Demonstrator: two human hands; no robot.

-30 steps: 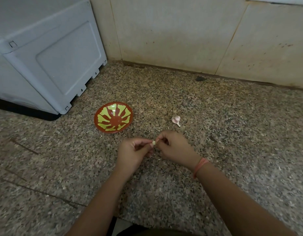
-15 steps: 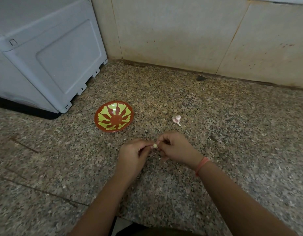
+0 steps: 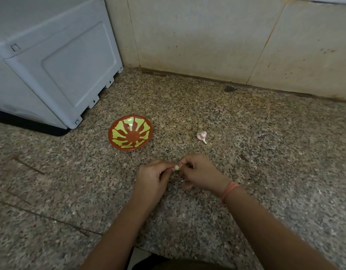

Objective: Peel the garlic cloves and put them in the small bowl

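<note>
A small pale garlic clove [image 3: 176, 167] is pinched between the fingertips of my left hand [image 3: 153, 179] and my right hand [image 3: 200, 172], just above the granite counter. The small bowl [image 3: 130, 135], red-brown with yellow-green petal marks, stands on the counter beyond my left hand and holds nothing that I can see. A pinkish piece of garlic bulb with a short stem [image 3: 202, 136] lies on the counter to the right of the bowl, beyond my right hand.
A large grey-white plastic appliance [image 3: 51, 55] fills the back left corner. A beige tiled wall [image 3: 216, 36] runs along the far edge of the counter. A dark speck [image 3: 229, 88] lies near the wall.
Both hands have stayed together on the clove, shifting only slightly toward me. The bowl and the bulb piece have not moved.
</note>
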